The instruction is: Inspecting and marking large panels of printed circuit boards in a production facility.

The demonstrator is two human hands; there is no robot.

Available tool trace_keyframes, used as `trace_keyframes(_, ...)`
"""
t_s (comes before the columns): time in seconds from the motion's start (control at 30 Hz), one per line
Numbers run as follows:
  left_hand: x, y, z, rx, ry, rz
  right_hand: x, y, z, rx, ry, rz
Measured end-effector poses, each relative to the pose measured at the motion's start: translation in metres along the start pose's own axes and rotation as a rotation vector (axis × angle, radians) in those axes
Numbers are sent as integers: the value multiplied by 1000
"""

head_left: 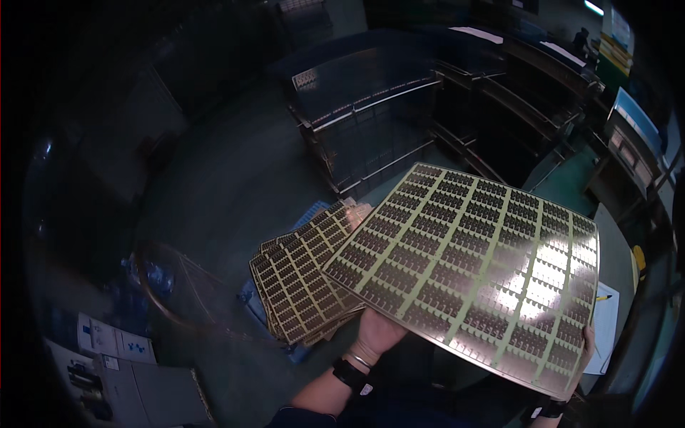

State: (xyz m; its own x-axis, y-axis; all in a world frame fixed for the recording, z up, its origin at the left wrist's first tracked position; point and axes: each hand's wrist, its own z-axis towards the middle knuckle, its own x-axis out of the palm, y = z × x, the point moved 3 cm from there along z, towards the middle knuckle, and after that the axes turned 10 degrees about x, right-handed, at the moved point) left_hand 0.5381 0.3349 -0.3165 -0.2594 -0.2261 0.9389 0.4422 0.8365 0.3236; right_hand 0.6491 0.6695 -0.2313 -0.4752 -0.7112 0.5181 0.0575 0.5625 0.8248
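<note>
A large flat circuit board panel (471,267), patterned with rows of dark and coppery blocks between pale green strips, is held up tilted before me. My left hand (380,331) grips its near left edge, the fingers hidden underneath. At the panel's near right corner, my right hand (586,353) is closed on the side edge, mostly covered by the panel. Bright light glares off its right part. Lower down to the left lies a stack of similar panels (303,278), unevenly piled on a blue pallet (253,303).
Dark covered racks (371,93) with metal rails stand at the far side. On the right, a table holds a white paper sheet (605,321) with a yellow pen (604,297). Grey and white boxes (153,389) sit at lower left. Far off at upper right, a person (581,43) is dimly seen.
</note>
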Motion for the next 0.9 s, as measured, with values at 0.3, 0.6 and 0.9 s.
trace_keyframes(0.3,-54,-25,-24,333,-261,683,60,-50,30,153,314,-92)
trace_keyframes(0.6,-50,-134,-36,701,-363,751,13,-54,28,222,71,-278)
trace_keyframes(0.9,-161,-247,-78,847,-593,722,-27,-32,27,93,-165,-390)
